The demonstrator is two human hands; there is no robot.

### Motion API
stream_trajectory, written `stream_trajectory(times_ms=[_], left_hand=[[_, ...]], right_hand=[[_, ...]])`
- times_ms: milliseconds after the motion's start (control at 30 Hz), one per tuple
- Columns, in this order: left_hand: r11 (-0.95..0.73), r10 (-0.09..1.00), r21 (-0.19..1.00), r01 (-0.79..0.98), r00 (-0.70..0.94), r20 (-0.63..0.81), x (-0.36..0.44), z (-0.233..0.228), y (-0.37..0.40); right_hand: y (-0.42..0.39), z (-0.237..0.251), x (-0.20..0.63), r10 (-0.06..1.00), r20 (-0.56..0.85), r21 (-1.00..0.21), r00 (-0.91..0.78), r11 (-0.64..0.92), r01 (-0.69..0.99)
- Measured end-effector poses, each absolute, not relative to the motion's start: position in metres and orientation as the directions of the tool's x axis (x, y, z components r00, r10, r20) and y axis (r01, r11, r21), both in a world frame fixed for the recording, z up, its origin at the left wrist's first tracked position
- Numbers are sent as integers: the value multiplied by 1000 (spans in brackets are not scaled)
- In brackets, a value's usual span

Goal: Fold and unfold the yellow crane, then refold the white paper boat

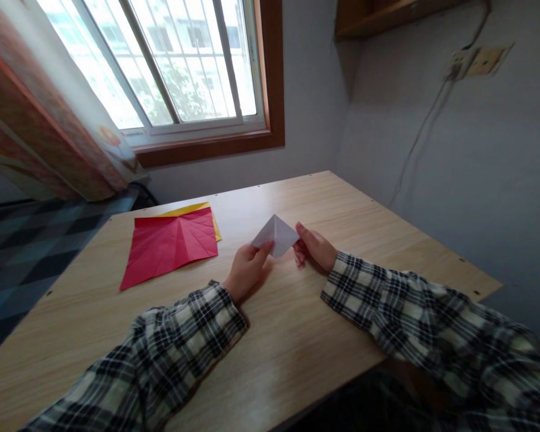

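A small folded sheet of pale paper, diamond-like in outline with a crease down its middle, is held up over the wooden table. My left hand is closed on its left side, the thumb lying on the paper's face near the lower middle. At the right corner, my right hand pinches the paper between thumb and fingers. The paper's underside and the fingertips behind it are hidden.
Left of my hands, a creased red paper sheet lies over a yellow sheet on the wooden table. A barred window, a curtain and a wall socket with a cord are beyond.
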State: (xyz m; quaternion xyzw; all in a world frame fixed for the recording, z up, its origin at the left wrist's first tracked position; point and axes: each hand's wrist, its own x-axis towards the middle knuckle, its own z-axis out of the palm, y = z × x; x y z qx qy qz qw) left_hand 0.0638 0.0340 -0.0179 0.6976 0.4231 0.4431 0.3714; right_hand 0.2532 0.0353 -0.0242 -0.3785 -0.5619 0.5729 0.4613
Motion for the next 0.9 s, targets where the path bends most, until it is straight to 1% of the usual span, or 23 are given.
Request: stream_trajectory(times_ms=[67, 167, 267, 467, 700, 900], left_hand=[[-306, 937, 923, 234, 247, 248, 65, -18, 33], [-296, 933, 932, 210, 273, 235, 65, -16, 31], [-296, 923, 937, 185, 309, 230, 66, -14, 30], [-241, 911, 964, 115, 368, 184, 66, -10, 29], [-221, 931, 972, 75, 313, 188, 67, -12, 30], [-191, 934, 978, 78, 322, 156, 67, -10, 28]], right_hand=[[35, -25, 254, 952, 165, -986, -256, 150, -76], [33, -24, 256, 912, 293, -953, -286, 301, -15], [30, -22, 256, 876, 356, -918, -327, 393, 54], [26, -18, 254, 879, 372, -912, -298, 405, 58], [27, -17, 254, 879, 382, -909, -285, 413, 55], [26, -18, 254, 869, 390, -910, -304, 415, 19]])
